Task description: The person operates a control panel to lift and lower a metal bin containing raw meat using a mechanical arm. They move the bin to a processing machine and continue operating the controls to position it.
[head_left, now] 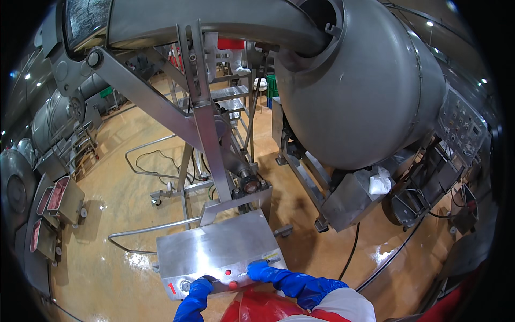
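In front of me stands a metal control box (214,244) with a sloping top. Two red buttons (230,279) sit on its front edge, between my hands. My left hand (199,285), in a blue glove, is curled at the front edge, beside a round metal dial (185,285). My right hand (258,270), gloved in blue, is closed at the right part of the box near a short grey bar. What either hand grips is too small to make out. A hinged lifting frame (206,126) rises behind the box and carries a wide metal chute (214,19).
The chute's end reaches into the mouth of a large steel drum (354,86). A white bag (380,182) lies on its base. Carts with red contents (65,199) stand at left. Someone in white stands on metal steps (230,94) behind. Hoses (389,255) cross the wet floor.
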Motion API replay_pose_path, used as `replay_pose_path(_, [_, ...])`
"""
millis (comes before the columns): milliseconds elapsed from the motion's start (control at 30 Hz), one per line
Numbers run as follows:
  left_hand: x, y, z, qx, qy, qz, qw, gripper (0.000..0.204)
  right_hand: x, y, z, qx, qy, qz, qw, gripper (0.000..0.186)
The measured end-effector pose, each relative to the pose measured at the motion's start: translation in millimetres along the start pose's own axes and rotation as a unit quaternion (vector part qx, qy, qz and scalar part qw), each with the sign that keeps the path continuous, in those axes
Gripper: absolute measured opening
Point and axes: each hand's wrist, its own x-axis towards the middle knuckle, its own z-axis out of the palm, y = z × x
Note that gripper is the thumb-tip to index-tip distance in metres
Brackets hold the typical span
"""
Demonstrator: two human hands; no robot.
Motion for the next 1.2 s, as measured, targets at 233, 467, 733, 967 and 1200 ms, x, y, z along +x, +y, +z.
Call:
replay_pose_path(233, [7.1, -12.1, 9.8, 0.009, 0.010, 0.008, 1.000, 0.043, -0.9, -5.3, -5.6, 0.001, 0.002, 0.006, 1.000, 0.027])
replay_pose_path(467, [8.5, -14.4, 10.0, 0.015, 0.003, -0.003, 1.000, 0.044, 4.1, -3.2, -1.5, 0.016, -0.003, 0.007, 1.000, 0.028])
replay_pose_path(733, [0.6, -6.9, 3.8, 0.000, -0.002, 0.007, 1.000, 0.044, 2.9, -4.7, -5.1, 0.009, 0.000, 0.012, 1.000, 0.027])
replay_pose_path(967, [22.8, -34.3, 32.2, 0.073, 0.031, -0.055, 0.995, 0.039, -1.1, -11.3, -18.1, 0.003, -0.039, 0.010, 0.999, 0.029])
replay_pose_path(1200, [11.9, -14.1, 15.5, 0.073, 0.009, -0.077, 0.994, 0.039, 3.0, -6.3, -13.4, -0.001, -0.044, 0.003, 0.999, 0.032])
